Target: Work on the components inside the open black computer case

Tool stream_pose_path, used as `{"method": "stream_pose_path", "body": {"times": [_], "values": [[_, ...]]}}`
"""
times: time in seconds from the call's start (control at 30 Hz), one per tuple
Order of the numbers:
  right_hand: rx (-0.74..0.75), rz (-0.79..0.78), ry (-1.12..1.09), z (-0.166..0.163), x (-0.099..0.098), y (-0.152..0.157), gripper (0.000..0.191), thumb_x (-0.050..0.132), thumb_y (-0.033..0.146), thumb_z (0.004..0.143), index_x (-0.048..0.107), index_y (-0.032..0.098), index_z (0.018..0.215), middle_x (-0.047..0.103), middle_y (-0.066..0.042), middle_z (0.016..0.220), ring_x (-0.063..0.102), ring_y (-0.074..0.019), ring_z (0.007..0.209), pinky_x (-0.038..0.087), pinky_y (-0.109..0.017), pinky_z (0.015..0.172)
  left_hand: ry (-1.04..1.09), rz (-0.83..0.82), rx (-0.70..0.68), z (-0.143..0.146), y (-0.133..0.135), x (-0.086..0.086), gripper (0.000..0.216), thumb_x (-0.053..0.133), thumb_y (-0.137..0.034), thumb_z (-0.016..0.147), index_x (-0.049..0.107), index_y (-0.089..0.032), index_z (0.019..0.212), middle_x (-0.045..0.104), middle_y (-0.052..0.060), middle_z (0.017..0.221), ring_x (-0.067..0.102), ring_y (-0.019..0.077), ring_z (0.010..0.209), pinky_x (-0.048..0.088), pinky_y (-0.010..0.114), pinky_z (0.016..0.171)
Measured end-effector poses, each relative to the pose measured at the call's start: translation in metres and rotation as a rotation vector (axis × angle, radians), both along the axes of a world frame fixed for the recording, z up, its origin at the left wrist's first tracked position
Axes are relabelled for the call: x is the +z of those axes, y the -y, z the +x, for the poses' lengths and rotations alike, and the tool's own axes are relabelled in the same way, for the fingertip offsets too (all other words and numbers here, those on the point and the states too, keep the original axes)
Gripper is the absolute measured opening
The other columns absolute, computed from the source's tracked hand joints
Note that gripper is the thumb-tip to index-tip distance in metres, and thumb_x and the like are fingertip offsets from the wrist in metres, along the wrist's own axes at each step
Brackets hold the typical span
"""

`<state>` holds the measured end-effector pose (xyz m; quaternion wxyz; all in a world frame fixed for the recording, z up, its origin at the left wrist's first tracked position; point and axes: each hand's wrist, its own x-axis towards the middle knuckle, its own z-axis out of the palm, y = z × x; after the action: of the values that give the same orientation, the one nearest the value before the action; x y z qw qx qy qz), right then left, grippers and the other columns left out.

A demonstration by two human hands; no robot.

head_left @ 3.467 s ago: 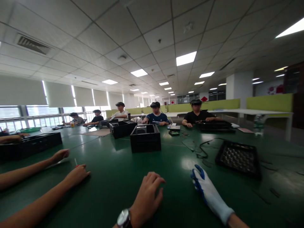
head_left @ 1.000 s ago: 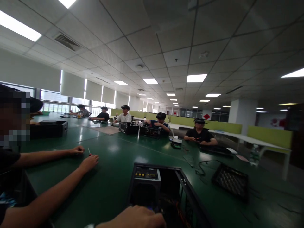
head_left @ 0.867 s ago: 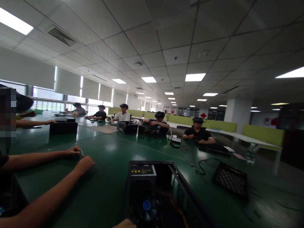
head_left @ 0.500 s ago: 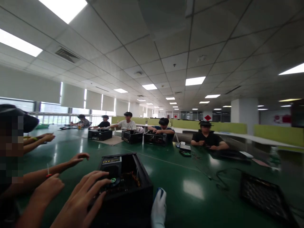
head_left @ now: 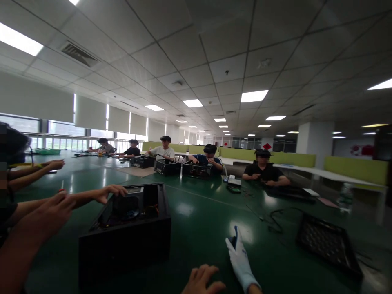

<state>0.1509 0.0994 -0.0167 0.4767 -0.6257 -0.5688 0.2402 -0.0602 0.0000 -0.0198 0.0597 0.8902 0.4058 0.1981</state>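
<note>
My bare left hand (head_left: 203, 281) rests low on the green table (head_left: 199, 220), fingers apart, holding nothing. Just right of it, my right hand (head_left: 239, 260), in a white glove with blue fingertips, lies flat on the table, also with nothing in it. A black open computer case (head_left: 125, 230) stands to the left, a short way from my left hand. A co-worker's hand (head_left: 110, 191) touches the case's far top edge. That person's other hand (head_left: 52, 210) hovers at the case's left, next to a small red-tipped tool (head_left: 61, 189).
A black mesh tray (head_left: 327, 245) lies at the right, with dark cables (head_left: 275, 216) beside it. Several people sit along the far side with more black cases (head_left: 167, 166). A water bottle (head_left: 344, 196) stands at the far right.
The computer case has slid left, away from me and toward the co-worker. My left hand has come off it and dropped to the table. My gloved right hand has stretched forward.
</note>
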Motion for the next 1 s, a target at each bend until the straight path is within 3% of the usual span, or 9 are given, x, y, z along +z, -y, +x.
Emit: {"method": "stream_pose_path", "body": {"times": [0.07, 0.13, 0.3, 0.5, 0.67, 0.8, 1.0], "values": [[-0.029, -0.035, 0.036, 0.047, 0.005, 0.008, 0.092, 0.037, 0.06, 0.083, 0.018, 0.011, 0.158, 0.054, -0.022, 0.145, 0.054, -0.036, 0.133, 0.037, -0.049, 0.114, -0.025, -0.061, 0.008, 0.02, -0.013, 0.007, 0.063, 0.072, -0.025, 0.088, 0.048, -0.036, 0.144, 0.038, 0.01, 0.16, 0.039, 0.0389, 0.144, 0.039, 0.06, 0.114], [-0.054, -0.084, 0.065, 0.087, 0.009, 0.016, 0.092, 0.036, 0.064, 0.082, 0.02, 0.015, 0.158, 0.056, -0.021, 0.142, 0.056, -0.0373, 0.13, 0.041, -0.05, 0.11, 0.009, -0.12, 0.044, 0.031, -0.018, 0.012, 0.073, 0.071, -0.022, 0.085, 0.039, -0.036, 0.15, 0.031, 0.011, 0.164, 0.032, 0.0402, 0.148, 0.031, 0.065, 0.116], [-0.113, -0.232, 0.034, 0.144, 0.012, 0.013, 0.09, 0.034, 0.07, 0.083, 0.023, 0.023, 0.158, 0.055, -0.02, 0.142, 0.063, -0.0392, 0.114, 0.049, -0.052, 0.097, 0.112, -0.227, 0.053, 0.03, -0.017, 0.011, 0.065, 0.065, -0.029, 0.091, 0.04, -0.037, 0.15, 0.036, 0.008, 0.161, 0.029, 0.0362, 0.149, 0.025, 0.064, 0.12], [-0.028, -0.263, -0.027, 0.149, 0.006, 0.007, 0.087, 0.038, 0.066, 0.083, 0.023, 0.025, 0.158, 0.057, -0.018, 0.136, 0.066, -0.0332, 0.098, 0.054, -0.047, 0.086, 0.166, -0.267, 0.036, 0.024, -0.01, 0.018, 0.056, 0.063, -0.035, 0.095, 0.044, -0.041, 0.147, 0.043, 0.002, 0.155, 0.037, 0.0314, 0.143, 0.027, 0.061, 0.119], [-0.068, -0.252, 0.025, 0.138, 0.021, 0.018, 0.086, 0.039, 0.076, 0.082, 0.032, 0.029, 0.154, 0.063, -0.013, 0.124, 0.065, -0.0325, 0.1, 0.052, -0.046, 0.09, 0.146, -0.199, 0.042, 0.028, -0.004, 0.024, 0.05, 0.063, -0.035, 0.096, 0.047, -0.035, 0.144, 0.049, 0.004, 0.149, 0.041, 0.0299, 0.138, 0.032, 0.056, 0.116], [-0.059, -0.284, 0.008, 0.131, 0.031, 0.025, 0.088, 0.037, 0.074, 0.083, 0.028, 0.025, 0.156, 0.064, -0.013, 0.119, 0.066, -0.0317, 0.094, 0.052, -0.046, 0.09, 0.117, -0.19, 0.042, 0.027, -0.004, 0.022, 0.047, 0.062, -0.037, 0.097, 0.049, -0.034, 0.142, 0.047, 0.004, 0.15, 0.041, 0.0295, 0.138, 0.032, 0.056, 0.115], [-0.048, -0.264, -0.031, 0.131, 0.031, 0.025, 0.086, 0.039, 0.071, 0.083, 0.03, 0.024, 0.155, 0.061, -0.015, 0.128, 0.063, -0.0339, 0.109, 0.05, -0.046, 0.095, 0.1, -0.162, 0.047, 0.026, -0.005, 0.019, 0.039, 0.06, -0.04, 0.098, 0.054, -0.033, 0.136, 0.047, 0.004, 0.151, 0.041, 0.03, 0.139, 0.032, 0.057, 0.115]]}}
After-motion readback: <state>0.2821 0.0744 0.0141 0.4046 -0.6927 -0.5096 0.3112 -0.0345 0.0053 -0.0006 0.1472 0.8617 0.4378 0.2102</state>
